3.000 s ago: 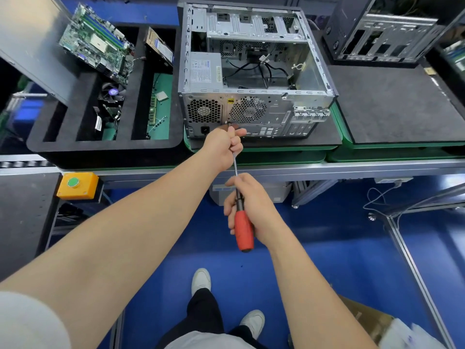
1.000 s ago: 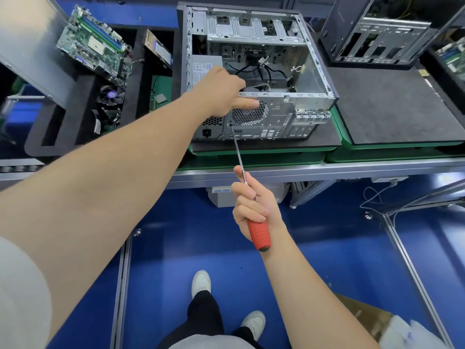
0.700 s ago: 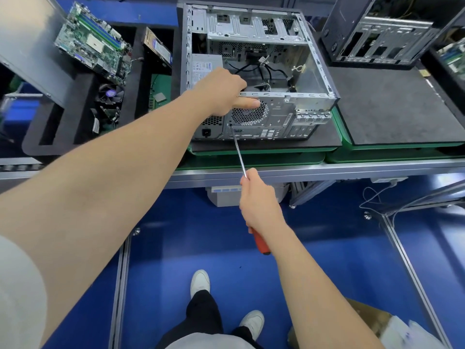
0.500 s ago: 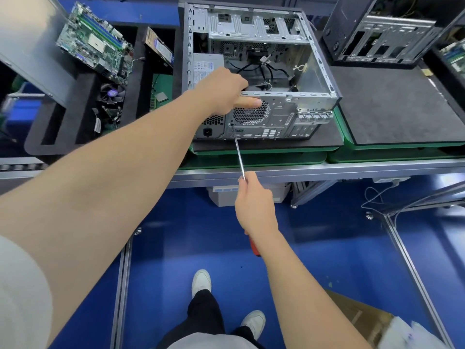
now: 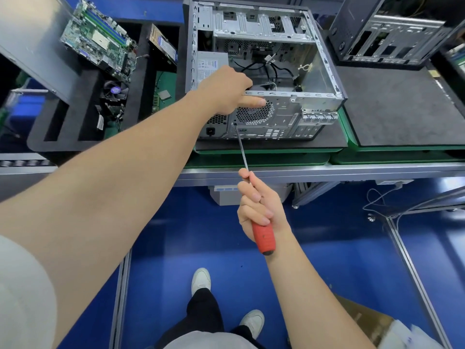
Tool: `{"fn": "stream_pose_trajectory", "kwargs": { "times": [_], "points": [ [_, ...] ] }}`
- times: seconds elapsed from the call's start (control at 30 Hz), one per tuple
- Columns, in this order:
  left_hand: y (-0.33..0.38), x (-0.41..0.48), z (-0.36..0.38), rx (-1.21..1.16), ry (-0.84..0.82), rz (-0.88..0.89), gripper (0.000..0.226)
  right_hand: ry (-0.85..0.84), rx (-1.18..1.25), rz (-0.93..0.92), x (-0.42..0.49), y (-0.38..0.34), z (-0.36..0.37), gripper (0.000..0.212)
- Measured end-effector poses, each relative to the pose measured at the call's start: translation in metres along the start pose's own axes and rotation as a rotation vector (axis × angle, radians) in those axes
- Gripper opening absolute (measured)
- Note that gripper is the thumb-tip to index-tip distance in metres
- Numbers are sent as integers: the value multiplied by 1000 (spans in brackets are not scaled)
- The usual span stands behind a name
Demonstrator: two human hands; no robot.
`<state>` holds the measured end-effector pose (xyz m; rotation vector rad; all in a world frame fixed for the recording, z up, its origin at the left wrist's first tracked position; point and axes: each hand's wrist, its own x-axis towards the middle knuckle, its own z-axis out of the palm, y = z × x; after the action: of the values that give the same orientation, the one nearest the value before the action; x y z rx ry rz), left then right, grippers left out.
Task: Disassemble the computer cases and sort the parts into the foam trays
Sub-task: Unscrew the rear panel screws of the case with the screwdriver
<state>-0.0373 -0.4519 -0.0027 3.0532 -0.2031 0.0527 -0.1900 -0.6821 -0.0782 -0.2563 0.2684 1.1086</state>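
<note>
computer case (image 5: 319, 79) on counter (image 5: 327, 172), open side up, right of foam tray (image 5: 83, 144) | left hand (image 5: 226, 89) grip clamps its near top rim | right hand (image 5: 259, 210) grip clenches screwdriver (image 5: 263, 238), tip at rear panel | likely stiff, weighty steel with sharp rims; hold by the frame edges

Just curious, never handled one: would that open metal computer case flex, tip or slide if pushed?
The computer case looks like folded sheet metal, so probably stiff. It lies on its broad side on a dark mat, so tipping seems unlikely. The power supply still inside likely makes that corner heavier.
</note>
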Motion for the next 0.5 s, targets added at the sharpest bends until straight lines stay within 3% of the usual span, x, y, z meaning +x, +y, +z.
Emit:
{"fn": "stream_pose_trajectory", "kwargs": {
  "times": [0.13,0.23,0.3,0.33,0.4,0.5],
  "points": [
    [0,-1,-1,22,7,7,72,346,-935,-180,-4,-11,5,17],
    [1,-2,-1,29,5,5,71,723,-1942,-213,1,-10,9,12],
    [2,-2,-1,20,1,-3,71,953,-2329,-182,4,-3,2,30],
    [1,-1,-1,17,0,-9,72,975,-2356,-248,6,2,0,30],
    [2,-2,-1,8,-3,-7,72,923,-2191,-359,9,5,-3,4],
    [1,-2,-3,-6,-7,-2,71,710,-1565,-273,7,-8,2,17]
  ]
}}
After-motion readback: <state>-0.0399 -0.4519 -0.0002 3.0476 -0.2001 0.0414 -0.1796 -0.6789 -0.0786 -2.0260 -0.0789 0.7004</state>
